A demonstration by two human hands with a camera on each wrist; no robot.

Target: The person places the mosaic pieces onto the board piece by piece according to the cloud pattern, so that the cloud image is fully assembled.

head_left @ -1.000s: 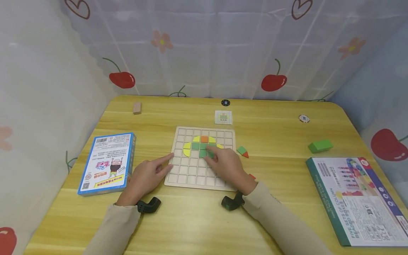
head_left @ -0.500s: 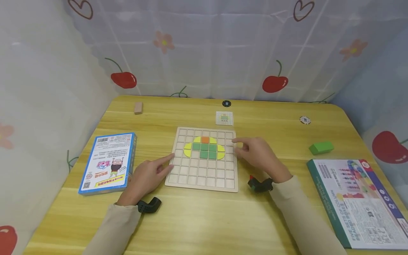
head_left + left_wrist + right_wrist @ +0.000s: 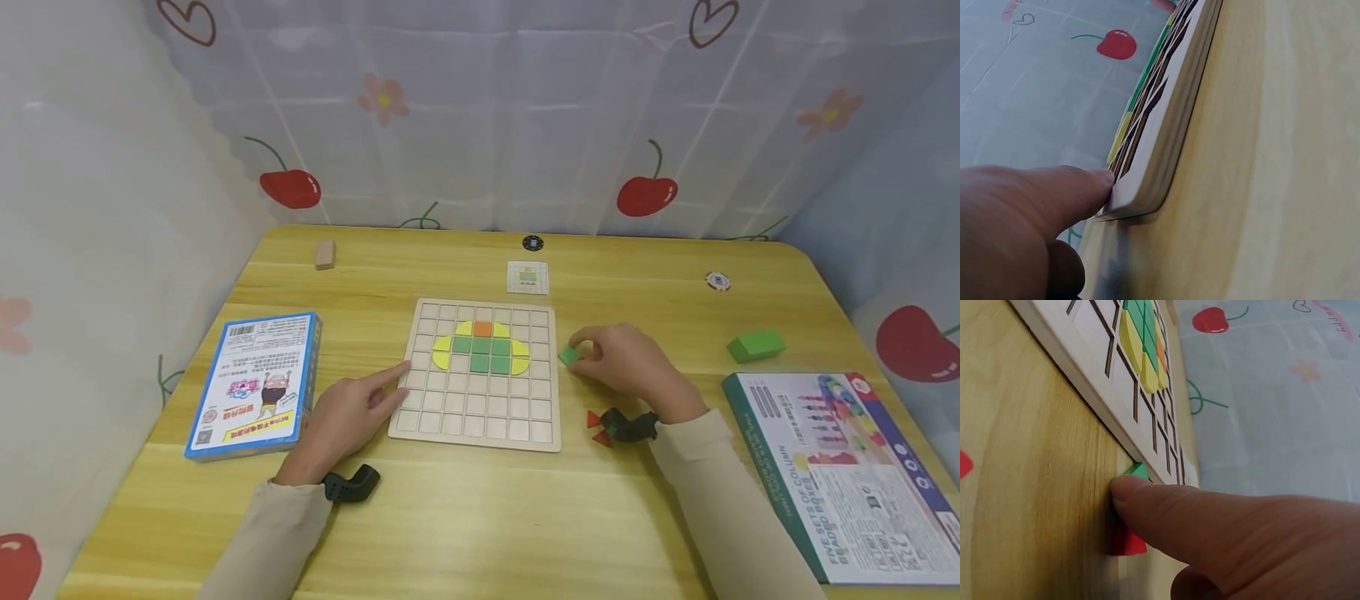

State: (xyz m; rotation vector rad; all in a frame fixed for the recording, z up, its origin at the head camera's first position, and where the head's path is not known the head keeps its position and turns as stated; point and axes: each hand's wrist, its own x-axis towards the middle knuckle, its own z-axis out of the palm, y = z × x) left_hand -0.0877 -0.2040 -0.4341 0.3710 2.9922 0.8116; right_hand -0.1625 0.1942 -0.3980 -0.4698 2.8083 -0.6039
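Observation:
A wooden grid board (image 3: pixel 480 417) lies mid-table with a patch of yellow, green and orange tiles (image 3: pixel 482 346) in its upper rows. My left hand (image 3: pixel 390 385) rests on the table, and its index fingertip (image 3: pixel 1100 181) presses the board's left edge (image 3: pixel 1166 125). My right hand (image 3: pixel 588 354) is just off the board's right side and pinches a small green tile (image 3: pixel 568 356). In the right wrist view the fingertip (image 3: pixel 1125 487) sits on that green tile (image 3: pixel 1138 469), with a red piece (image 3: pixel 1125 540) close beneath it. Two red triangles (image 3: pixel 598 427) lie by my right wrist.
A blue card box (image 3: pixel 251 383) lies left of the board and a large printed box (image 3: pixel 832 467) at the right edge. A green block (image 3: pixel 753 344), a wooden block (image 3: pixel 324 254), a small pattern card (image 3: pixel 527 277) and two chips (image 3: pixel 532 242) sit farther back. Curtains close in the table.
My right hand left the tiles on the board, moved right off its edge and came down on the green tile. The left hand has stayed put.

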